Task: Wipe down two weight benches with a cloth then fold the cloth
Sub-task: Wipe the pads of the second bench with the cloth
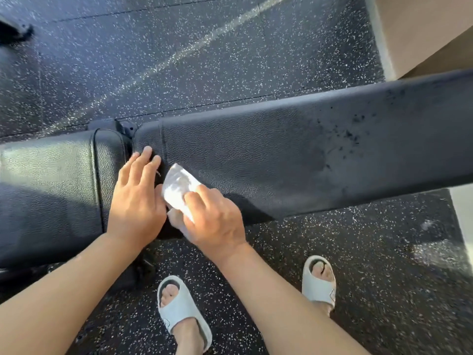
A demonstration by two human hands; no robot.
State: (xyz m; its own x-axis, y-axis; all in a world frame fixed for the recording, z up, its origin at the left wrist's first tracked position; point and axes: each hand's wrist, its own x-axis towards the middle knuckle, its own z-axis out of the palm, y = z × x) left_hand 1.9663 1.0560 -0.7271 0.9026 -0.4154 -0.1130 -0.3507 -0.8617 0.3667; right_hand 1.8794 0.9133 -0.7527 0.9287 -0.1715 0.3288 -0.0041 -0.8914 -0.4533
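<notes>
A black padded weight bench [281, 155] runs across the view, with a seat pad [46, 190] on the left and a long back pad on the right. Dark specks mark the back pad's right part [350, 134]. A small folded white cloth [179, 188] lies on the back pad near the gap between the pads. My right hand [215, 219] grips the cloth's near end and presses it onto the pad. My left hand [137, 198] rests flat beside it, fingers spread over the gap between the two pads, touching the cloth's left edge.
The floor [179, 60] is black rubber with white speckles. My two feet in pale slides [179, 311] [320, 280] stand just in front of the bench. A tan wall [422, 29] rises at the top right. A dark object [15, 32] sits at the far left.
</notes>
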